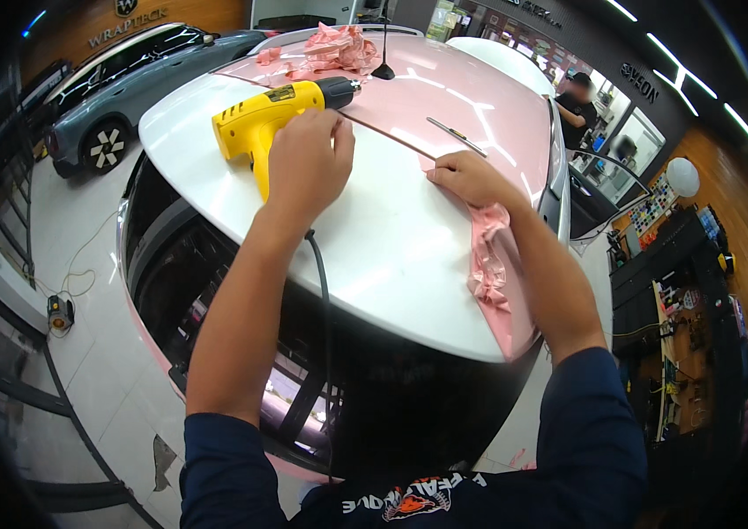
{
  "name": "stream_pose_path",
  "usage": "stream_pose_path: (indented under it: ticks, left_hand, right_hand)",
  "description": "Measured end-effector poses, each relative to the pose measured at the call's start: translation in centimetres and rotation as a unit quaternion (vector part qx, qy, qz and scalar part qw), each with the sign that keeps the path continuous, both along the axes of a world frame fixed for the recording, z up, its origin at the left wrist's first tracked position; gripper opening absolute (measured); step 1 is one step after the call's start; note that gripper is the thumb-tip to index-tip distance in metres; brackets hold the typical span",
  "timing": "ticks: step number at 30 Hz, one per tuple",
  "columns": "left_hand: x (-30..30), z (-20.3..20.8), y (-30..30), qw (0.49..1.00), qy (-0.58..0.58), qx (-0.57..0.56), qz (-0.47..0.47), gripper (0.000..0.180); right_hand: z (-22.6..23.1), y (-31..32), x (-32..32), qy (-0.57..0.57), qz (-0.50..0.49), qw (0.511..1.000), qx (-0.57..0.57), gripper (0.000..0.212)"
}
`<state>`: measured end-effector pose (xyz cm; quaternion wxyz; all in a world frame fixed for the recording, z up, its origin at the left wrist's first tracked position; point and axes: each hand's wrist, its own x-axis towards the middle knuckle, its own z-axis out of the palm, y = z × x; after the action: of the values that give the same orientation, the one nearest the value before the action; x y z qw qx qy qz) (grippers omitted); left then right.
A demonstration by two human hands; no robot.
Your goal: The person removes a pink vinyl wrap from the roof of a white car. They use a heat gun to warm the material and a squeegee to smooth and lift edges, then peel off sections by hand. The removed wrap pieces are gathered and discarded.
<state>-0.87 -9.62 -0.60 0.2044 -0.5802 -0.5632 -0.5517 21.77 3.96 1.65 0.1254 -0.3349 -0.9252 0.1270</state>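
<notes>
The pink film [490, 264] lay over the far part of the car roof [383, 238], and a wrinkled loose piece hung at the right near edge. The right hand [475, 176] was pinching film at its border between thumb and finger. The left hand [310, 163] had curled fingers, in front of the yellow heat gun [250, 123]; whether it gripped something, I could not tell.

In my judgement, the film was light, soft and stretchy, easy to crease or tear, so a broad pinch close to the border was the better hold. The heat gun probably was stiff and heavier, best taken by its handle.

I counted one heat gun, one thin knife [456, 136], one crumpled pink heap [338, 48], one antenna [383, 70], two cars and one other person [576, 110].
</notes>
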Motion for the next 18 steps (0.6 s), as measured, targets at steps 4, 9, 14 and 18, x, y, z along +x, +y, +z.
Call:
stream_pose_path:
  ticks: [4,9,14,18]
  left_hand:
    - [0.7,-1.0,-0.3,0.989,0.093,0.079,0.087,0.011]
    - [1.3,-1.7,-0.4,0.986,0.13,0.063,0.078,0.009]
    - [1.4,-2.1,0.2,0.99,0.127,0.029,0.055,0.01]
    - [1.0,-1.6,-0.2,0.992,0.102,0.04,0.059,0.009]
  right_hand:
    - [-3.9,0.7,0.9,0.152,-0.061,0.98,0.116,0.029]
    - [-3.5,1.7,1.4,0.184,-0.13,0.973,0.058,0.03]
    - [0.5,1.9,0.8,0.063,-0.126,0.987,-0.076,0.04]
    - [0.6,3.0,-0.9,-0.08,-0.044,0.996,0.002,0.047]
